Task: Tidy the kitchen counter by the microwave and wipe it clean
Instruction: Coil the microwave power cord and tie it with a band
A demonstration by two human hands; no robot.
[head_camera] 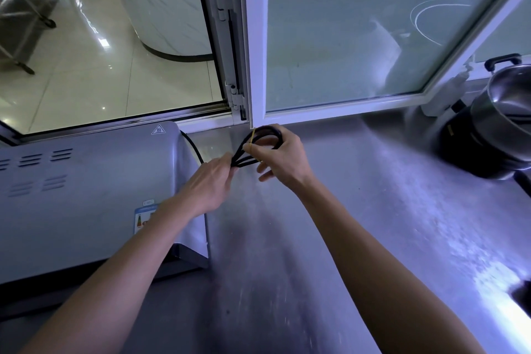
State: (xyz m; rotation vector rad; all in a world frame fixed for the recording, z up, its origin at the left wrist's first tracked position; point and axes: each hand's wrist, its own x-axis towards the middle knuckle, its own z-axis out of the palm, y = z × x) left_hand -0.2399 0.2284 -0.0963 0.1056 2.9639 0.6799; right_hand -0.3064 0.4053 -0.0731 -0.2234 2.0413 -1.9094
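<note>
The silver microwave (86, 198) stands at the left on the steel counter (359, 224). Its black power cord (258, 138) runs from behind the microwave and is folded into a looped bundle above the counter. My left hand (209, 184) grips the gathered end of the loops. My right hand (283, 156) holds the far end of the loop, its fingers curled through it, and pinches a thin yellow rubber band (252, 138) stretched across the bundle.
A white-framed window (359, 46) stands swung open just behind the hands. A steel pot on a black cooker (500, 123) sits at the right. A dark sink corner (523, 296) shows at the right edge. An open hatch at the back left looks onto a tiled floor.
</note>
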